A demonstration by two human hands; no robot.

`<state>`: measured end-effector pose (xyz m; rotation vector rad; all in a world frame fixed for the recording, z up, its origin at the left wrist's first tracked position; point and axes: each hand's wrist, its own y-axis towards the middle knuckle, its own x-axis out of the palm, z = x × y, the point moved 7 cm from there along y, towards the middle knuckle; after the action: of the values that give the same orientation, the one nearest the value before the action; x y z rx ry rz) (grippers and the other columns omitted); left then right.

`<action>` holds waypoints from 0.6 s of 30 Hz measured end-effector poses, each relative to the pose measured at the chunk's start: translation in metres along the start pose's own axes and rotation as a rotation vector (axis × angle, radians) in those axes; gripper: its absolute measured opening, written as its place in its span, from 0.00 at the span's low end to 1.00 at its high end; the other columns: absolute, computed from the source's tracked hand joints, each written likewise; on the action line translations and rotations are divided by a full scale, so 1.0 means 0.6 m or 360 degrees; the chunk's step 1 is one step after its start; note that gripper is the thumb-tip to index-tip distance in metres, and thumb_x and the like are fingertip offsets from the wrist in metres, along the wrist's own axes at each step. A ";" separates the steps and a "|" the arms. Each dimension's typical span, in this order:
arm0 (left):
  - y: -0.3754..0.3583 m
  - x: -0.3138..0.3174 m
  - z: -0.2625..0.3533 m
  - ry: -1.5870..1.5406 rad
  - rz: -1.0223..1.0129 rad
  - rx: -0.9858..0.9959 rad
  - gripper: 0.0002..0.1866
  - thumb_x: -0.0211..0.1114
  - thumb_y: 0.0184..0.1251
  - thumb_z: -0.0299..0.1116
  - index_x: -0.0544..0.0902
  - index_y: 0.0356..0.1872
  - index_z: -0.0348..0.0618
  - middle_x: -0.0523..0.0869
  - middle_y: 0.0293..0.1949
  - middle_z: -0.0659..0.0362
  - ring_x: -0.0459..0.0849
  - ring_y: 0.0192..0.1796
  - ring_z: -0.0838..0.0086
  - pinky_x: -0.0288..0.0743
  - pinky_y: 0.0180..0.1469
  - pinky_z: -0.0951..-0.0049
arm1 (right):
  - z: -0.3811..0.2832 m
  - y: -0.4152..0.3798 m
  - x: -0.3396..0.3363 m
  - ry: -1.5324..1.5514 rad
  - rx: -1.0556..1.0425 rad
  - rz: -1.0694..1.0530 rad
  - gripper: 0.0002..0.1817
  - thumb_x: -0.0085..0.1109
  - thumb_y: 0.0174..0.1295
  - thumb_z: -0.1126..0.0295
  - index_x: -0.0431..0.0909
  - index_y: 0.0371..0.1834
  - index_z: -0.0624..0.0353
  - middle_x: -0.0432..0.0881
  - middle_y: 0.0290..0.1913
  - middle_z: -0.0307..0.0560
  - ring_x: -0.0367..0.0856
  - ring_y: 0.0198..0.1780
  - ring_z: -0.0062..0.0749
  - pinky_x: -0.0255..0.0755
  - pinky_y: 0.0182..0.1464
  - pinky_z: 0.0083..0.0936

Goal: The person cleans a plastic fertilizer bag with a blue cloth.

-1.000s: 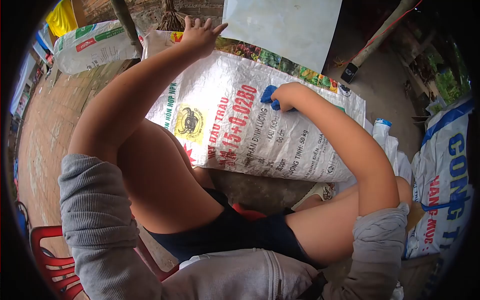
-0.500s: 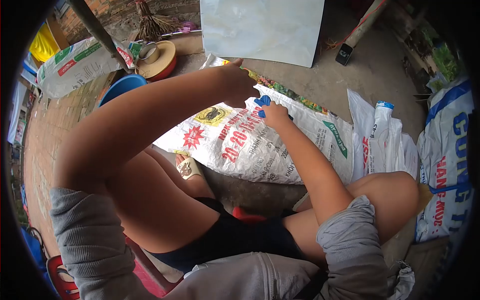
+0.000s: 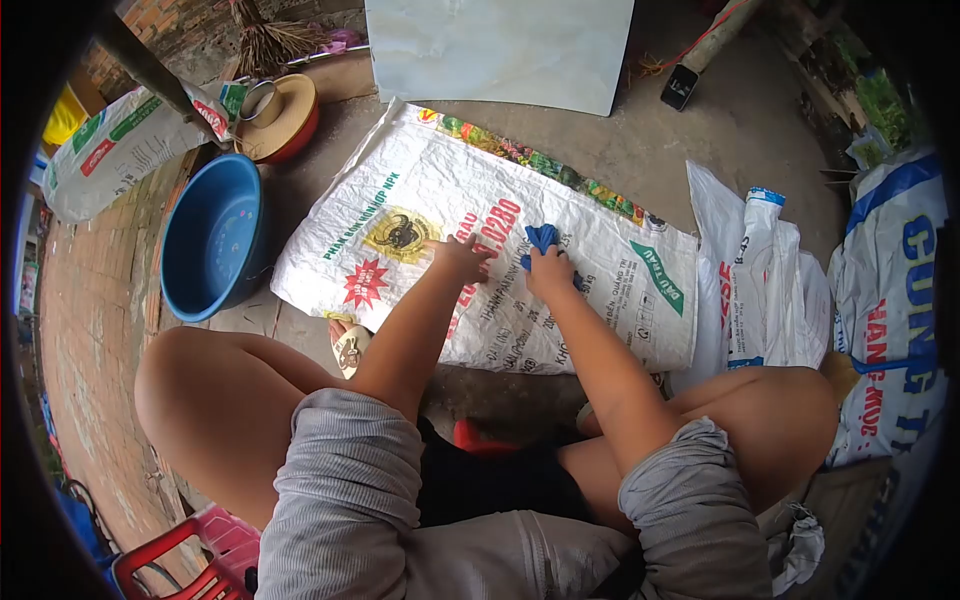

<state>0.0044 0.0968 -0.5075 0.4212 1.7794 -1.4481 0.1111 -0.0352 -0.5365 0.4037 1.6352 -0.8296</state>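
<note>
A white woven fertilizer sack (image 3: 340,215) with printed lettering and a buffalo logo lies flat on the ground before my knees. My right hand (image 3: 550,275) is closed around a bunched blue cloth (image 3: 541,238) and presses it on the printed middle of the sack. To its left, my left hand (image 3: 462,262) rests on the sack with the fingers spread and nothing in them. Part of the red lettering is covered by this hand.
At left stands a blue basin (image 3: 212,240), with a straw hat (image 3: 285,115) and a metal pot (image 3: 261,104) beyond it. More white sacks (image 3: 765,290) lie at right. A pale panel (image 3: 500,50) stands at the far side. A black phone (image 3: 680,87) leans by a pole.
My left hand has come back from the sack's far side and now rests on its middle. The blue cloth in my right hand has moved slightly nearer. The blue basin shows more fully.
</note>
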 end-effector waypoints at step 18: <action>0.053 0.066 -0.036 0.0165 -0.0116 -0.0032 0.55 0.71 0.49 0.64 0.46 0.76 0.82 0.29 0.80 0.73 0.30 0.81 0.72 0.38 0.74 0.30 | -0.011 0.017 -0.034 0.0605 -0.0182 0.0265 0.25 0.63 0.60 0.62 0.72 0.62 0.48 0.75 0.48 0.62 0.78 0.50 0.58 0.74 0.51 0.49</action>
<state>-0.0071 0.1179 -0.5570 0.4319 1.9076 -1.4807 0.1185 -0.0198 -0.5198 0.6363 1.9579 -0.5525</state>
